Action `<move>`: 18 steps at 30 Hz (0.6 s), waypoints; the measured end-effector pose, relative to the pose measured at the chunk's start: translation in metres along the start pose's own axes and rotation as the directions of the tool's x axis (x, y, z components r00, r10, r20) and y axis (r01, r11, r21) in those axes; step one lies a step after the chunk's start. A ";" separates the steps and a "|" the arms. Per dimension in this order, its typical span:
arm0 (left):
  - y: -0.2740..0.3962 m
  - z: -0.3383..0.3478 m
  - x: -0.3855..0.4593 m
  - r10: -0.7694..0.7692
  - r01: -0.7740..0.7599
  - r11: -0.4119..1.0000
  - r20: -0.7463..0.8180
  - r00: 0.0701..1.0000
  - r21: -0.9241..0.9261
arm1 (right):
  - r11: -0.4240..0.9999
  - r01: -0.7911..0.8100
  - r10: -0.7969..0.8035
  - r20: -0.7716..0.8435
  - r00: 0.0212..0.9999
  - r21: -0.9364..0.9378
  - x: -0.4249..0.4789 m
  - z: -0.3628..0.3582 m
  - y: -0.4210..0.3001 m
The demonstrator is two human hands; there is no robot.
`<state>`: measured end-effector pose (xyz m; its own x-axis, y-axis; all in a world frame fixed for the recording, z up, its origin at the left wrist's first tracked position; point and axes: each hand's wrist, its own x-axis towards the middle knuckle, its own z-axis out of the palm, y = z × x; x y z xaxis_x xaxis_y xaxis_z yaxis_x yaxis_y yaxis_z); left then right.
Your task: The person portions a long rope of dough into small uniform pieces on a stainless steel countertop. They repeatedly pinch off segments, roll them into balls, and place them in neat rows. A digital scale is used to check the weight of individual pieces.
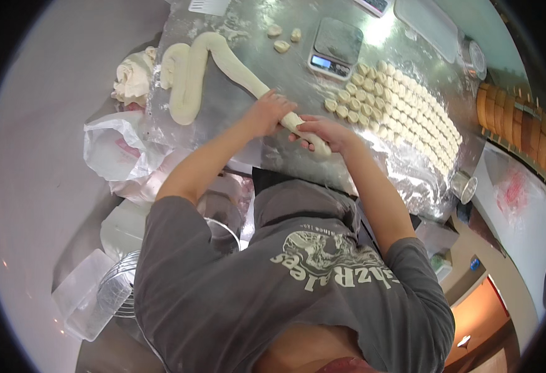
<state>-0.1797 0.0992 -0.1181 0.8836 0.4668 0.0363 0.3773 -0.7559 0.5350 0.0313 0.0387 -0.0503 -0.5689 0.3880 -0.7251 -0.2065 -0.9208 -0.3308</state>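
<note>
A thick rope of pale dough lies on the floured metal table, folded in loops at its far left end. It slants down towards me. My left hand is wrapped over the rope a little above its near end. Just to the right, my right hand grips the last stretch from the side, thumb on top and fingers curled beneath. The rounded dough tip sticks out past my right fingers. Many small cut dough pieces stand in rows to the right.
A digital scale with a lit display stands beyond my hands, left of the rows. Three loose dough pieces lie beside it. A metal cup stands at the right edge. White plastic bags hang off the left side, and bamboo steamers lie far right.
</note>
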 end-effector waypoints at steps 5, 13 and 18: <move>0.042 0.000 0.000 -0.221 0.299 0.931 0.327 0.919 -0.211 | 0.999 -0.047 0.047 -0.210 0.977 0.003 -0.077 -0.004 0.030; 0.090 0.061 -0.012 -0.156 0.234 0.890 0.219 0.963 -0.391 | 0.994 -0.088 0.057 -0.361 0.931 -0.070 -0.081 0.002 0.070; 0.152 -0.032 0.001 -0.127 0.148 0.801 0.077 0.989 -0.581 | 0.991 0.048 -0.082 -0.285 0.955 -0.124 -0.150 0.039 0.035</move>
<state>-0.1308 -0.0005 -0.0102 0.8474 0.5222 -0.0966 0.2715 -0.2697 0.9239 0.0787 -0.0530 0.0703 -0.2999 0.4571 -0.8373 -0.1337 -0.8892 -0.4375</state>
